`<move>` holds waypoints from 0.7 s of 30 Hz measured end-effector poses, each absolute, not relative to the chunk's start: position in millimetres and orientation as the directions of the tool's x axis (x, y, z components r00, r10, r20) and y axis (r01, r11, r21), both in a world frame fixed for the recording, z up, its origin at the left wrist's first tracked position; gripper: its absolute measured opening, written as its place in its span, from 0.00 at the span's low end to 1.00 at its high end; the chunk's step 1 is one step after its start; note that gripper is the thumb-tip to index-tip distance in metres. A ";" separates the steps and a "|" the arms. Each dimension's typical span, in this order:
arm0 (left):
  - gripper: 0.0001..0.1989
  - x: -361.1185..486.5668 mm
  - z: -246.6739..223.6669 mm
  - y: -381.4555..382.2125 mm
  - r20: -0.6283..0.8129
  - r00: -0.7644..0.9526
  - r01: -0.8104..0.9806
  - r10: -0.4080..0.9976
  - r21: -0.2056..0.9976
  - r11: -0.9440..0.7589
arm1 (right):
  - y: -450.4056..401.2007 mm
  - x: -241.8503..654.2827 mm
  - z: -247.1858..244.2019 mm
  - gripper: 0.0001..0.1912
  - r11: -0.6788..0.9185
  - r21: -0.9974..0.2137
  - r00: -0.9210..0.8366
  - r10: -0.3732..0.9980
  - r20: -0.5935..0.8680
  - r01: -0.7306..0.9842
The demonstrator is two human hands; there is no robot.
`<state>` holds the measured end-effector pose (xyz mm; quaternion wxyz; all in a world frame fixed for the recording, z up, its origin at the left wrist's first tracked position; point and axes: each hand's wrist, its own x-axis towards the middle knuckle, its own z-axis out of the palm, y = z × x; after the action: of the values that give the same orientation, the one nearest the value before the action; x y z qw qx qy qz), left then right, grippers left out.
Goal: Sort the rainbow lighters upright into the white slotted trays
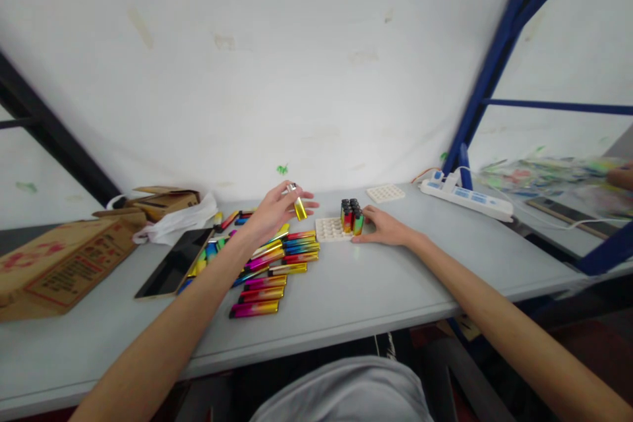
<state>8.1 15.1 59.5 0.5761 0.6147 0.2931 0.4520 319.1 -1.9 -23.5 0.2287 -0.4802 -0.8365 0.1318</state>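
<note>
My left hand (281, 206) pinches a shiny gold lighter (300, 208) and holds it tilted above the table, left of a white tray with holes (329, 229). Several colourful lighters (347, 219) with black tops stand upright at the tray's right end. Around that end curls my right hand (383, 227), its thumb at the front corner and its fingers close against the standing lighters. Under and beside my left forearm lies a spread of loose metallic lighters (262, 293) in pink, gold, blue and green, partly hidden by the arm.
A second white tray (386, 193) lies by the wall. At right are a power strip (467, 198), a blue frame post (494, 59) and another person's blurred hand (620, 178). A dark tablet (173, 264), a white plastic bag (185, 221) and a cardboard box (64, 264) occupy the left.
</note>
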 end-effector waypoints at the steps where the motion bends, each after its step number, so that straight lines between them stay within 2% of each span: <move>1: 0.20 12.6 58.0 9.8 0.194 0.465 -0.187 0.864 0.975 -0.118 | -2.3 318.7 -22.8 0.30 0.504 -0.444 -0.435 0.864 0.254 0.741; 6: 0.19 28.6 48.8 -6.0 0.104 0.560 -0.190 0.822 0.982 0.006 | -3.7 316.9 -21.1 0.30 0.514 -0.460 -0.439 0.858 0.267 0.724; 9: 0.22 33.3 43.6 -7.8 0.005 0.604 -0.176 0.797 0.976 0.127 | -3.8 316.8 -21.3 0.31 0.515 -0.456 -0.439 0.857 0.270 0.726; 11: 0.23 35.4 40.3 -7.7 -0.029 0.608 -0.147 0.793 0.978 0.149 | -3.6 317.1 -21.7 0.31 0.515 -0.454 -0.436 0.857 0.275 0.727; 16: 0.27 38.4 33.0 -9.3 0.055 0.518 -0.040 0.854 0.998 -0.039 | -2.6 318.2 -22.2 0.31 0.521 -0.447 -0.443 0.853 0.275 0.727; 21: 0.24 39.5 28.3 -11.8 0.140 0.401 0.072 0.905 0.980 -0.183 | -3.3 317.7 -21.5 0.31 0.523 -0.455 -0.443 0.852 0.278 0.720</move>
<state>39.5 -11.8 28.3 0.5195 0.6562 0.3723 0.4012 317.7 -3.3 -21.5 0.2420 -0.4688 -0.8385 0.1361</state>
